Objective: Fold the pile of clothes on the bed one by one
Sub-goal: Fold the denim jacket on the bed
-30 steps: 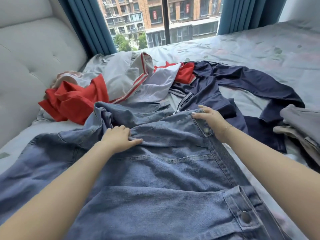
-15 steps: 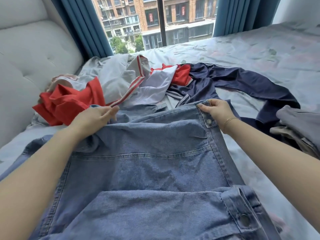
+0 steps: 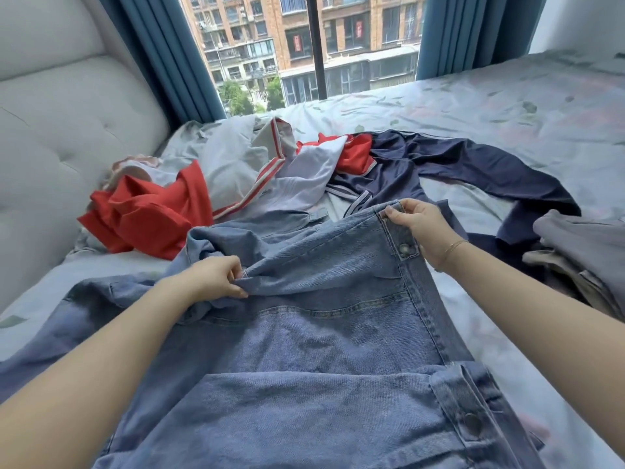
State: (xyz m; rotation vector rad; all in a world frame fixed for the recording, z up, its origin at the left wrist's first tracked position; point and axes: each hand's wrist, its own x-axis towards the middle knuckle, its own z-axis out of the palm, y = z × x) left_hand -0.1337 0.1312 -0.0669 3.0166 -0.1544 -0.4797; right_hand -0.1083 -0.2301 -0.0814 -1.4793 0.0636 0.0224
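The left hand (image 3: 213,277) reaches in from the lower left, its forearm running diagonally up across the frame, fingers curled and pinching a raised fold of the denim garment (image 3: 321,333) between thumb and fingertips. The right hand (image 3: 417,221) comes in from the lower right on a straighter forearm, a thin bracelet (image 3: 453,248) at the wrist, and pinches the garment's far right corner along the buttoned edge, just above a metal snap button (image 3: 404,248). The two hands are well apart, the left nearer the person, the right farther away.

The denim garment lies spread on the bed (image 3: 507,106) between and below both hands, its near part reaching to the bottom of the frame, where a second snap button (image 3: 470,422) sits on a strap or band at the lower right.

Beyond the left hand lie a red garment (image 3: 152,214) and a pale grey piece with red and white striped trim (image 3: 233,160). Beyond the right hand a navy garment (image 3: 473,164) is stretched out across the floral sheet. To the right of the right hand, at the frame's edge, sits a stack of grey and beige clothes (image 3: 581,245).

No label or brand shows on the clothing. Red banners (image 3: 297,43) hang in the windows of the building outside, their writing too small to read.
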